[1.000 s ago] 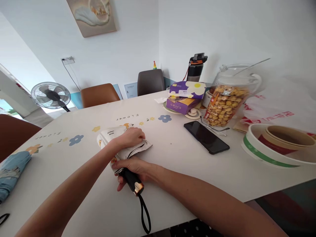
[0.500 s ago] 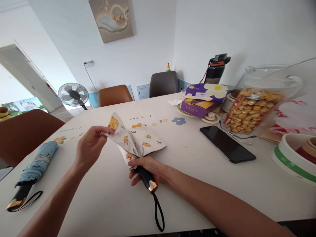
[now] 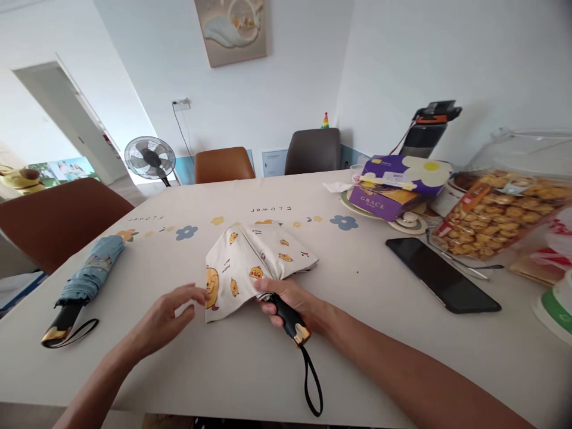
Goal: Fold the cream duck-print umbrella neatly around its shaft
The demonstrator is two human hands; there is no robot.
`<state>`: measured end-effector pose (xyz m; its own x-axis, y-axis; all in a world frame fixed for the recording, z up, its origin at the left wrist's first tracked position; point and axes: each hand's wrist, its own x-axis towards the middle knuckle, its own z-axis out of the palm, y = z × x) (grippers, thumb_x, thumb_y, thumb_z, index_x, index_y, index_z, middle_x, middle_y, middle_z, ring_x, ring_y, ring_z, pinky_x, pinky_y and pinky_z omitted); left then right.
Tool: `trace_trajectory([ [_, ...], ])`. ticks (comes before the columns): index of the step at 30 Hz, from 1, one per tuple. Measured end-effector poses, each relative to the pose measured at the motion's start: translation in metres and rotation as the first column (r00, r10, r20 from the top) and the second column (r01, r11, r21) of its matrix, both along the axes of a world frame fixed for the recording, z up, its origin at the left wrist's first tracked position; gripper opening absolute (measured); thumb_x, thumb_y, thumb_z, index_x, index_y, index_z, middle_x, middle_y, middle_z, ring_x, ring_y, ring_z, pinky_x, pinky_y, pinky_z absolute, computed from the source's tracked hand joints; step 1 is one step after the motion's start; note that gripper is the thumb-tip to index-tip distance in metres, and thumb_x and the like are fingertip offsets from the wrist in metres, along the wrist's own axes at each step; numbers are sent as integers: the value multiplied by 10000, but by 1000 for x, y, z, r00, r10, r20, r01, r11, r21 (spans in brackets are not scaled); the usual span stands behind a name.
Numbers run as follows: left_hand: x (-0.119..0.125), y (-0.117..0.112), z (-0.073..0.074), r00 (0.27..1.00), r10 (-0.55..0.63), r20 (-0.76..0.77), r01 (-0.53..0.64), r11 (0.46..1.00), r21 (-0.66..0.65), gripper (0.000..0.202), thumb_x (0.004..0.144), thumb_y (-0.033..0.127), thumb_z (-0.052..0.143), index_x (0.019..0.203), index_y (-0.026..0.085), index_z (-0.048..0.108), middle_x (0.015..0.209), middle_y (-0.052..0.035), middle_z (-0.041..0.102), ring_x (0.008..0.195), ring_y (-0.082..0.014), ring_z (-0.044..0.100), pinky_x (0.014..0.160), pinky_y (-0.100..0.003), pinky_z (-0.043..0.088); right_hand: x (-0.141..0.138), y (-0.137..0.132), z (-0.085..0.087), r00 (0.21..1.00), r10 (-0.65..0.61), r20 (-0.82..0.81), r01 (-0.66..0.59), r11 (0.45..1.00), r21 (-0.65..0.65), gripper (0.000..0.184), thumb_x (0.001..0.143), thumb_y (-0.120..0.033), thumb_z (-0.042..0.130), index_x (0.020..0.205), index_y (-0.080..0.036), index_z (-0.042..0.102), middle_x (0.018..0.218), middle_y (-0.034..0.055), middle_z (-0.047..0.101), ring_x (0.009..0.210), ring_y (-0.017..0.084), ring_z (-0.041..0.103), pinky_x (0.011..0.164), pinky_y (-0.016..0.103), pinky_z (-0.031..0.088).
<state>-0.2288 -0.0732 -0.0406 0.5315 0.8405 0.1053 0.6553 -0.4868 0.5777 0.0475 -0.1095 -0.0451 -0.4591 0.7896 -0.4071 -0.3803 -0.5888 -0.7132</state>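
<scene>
A white folding umbrella (image 3: 243, 262) printed with yellow cartoon figures lies partly fanned out above the table, its black handle with gold tip and wrist loop pointing toward me. My right hand (image 3: 292, 301) is closed around it where the cloth meets the handle, the thumb pressing on the fabric. At the cloth's left edge is my left hand (image 3: 172, 313), fingers apart and slightly bent; its fingertips are at or just beside the fabric, and I cannot tell whether they touch. Farther left rests a folded light-blue umbrella (image 3: 92, 271) with a similar black and gold handle.
On the right of the white table (image 3: 179, 381) are a black phone (image 3: 440, 274), glasses (image 3: 465, 256), purple boxes (image 3: 384, 199), a dark bottle (image 3: 424, 134) and a clear container of snacks (image 3: 500, 211). Chairs (image 3: 226, 164) and a fan (image 3: 149, 158) stand beyond.
My left hand has let go of the umbrella's cloth flap and moved lower. The flap now lies spread to the left. The view has shifted left.
</scene>
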Motion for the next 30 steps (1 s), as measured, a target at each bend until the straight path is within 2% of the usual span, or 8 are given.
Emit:
trace_trajectory([
  [4,17,35,15,957,280,70,-277,959,-53,277,799,304,440,1010,283,618,1181,-4,606,1133,-215,518,949,-346,409,-1,0,3,998,23,63,-22,1000,-19,240,724,-312,655,742,-173,460,558,-58,401,389,41,362,315,152,336],
  [7,43,68,20,907,388,161,-366,918,-152,408,771,425,497,1129,253,587,1228,-43,578,1099,-236,534,857,-325,451,-2,1,4,998,1,59,0,1000,-21,238,710,-290,660,746,-173,455,579,-55,401,416,46,368,322,155,343],
  [9,62,85,19,877,422,230,-385,904,-186,415,732,452,539,1070,228,625,1182,-54,603,1047,-238,552,823,-318,449,-3,2,4,999,-9,53,9,1000,-12,233,706,-283,657,755,-174,457,592,-52,407,429,50,369,323,157,347],
  [11,76,96,17,843,457,284,-398,885,-241,359,694,460,571,928,206,669,1001,-52,668,921,-226,584,747,-308,449,-4,2,4,997,2,81,0,1000,-18,219,720,-293,635,752,-174,454,563,-55,401,413,52,350,316,159,339],
  [15,85,102,14,785,489,379,-415,871,-265,237,650,401,607,740,184,640,764,-21,647,722,-168,557,621,-265,412,-4,2,4,990,29,136,-26,999,-22,197,747,-319,586,756,-172,455,484,-66,376,375,56,319,314,162,328],
  [21,71,104,12,766,472,437,-315,867,-385,310,703,489,568,834,208,564,741,8,618,598,-129,524,524,-239,391,-6,1,5,984,27,173,-28,1000,2,231,733,-345,587,714,-175,433,457,-65,390,352,51,326,323,160,315],
  [25,60,106,9,805,441,397,-152,800,-581,372,673,534,616,779,180,576,731,-11,627,643,-149,559,544,-245,411,-6,1,7,973,59,222,-59,998,-3,248,757,-375,550,694,-172,422,434,-66,398,299,49,347,315,163,265],
  [30,43,105,10,882,298,364,43,719,-693,370,624,462,709,803,143,651,839,-69,675,726,-182,605,648,-285,445,-5,1,7,962,67,264,-63,998,-24,277,760,-390,554,679,-178,395,426,-67,405,290,56,372,327,168,256],
])
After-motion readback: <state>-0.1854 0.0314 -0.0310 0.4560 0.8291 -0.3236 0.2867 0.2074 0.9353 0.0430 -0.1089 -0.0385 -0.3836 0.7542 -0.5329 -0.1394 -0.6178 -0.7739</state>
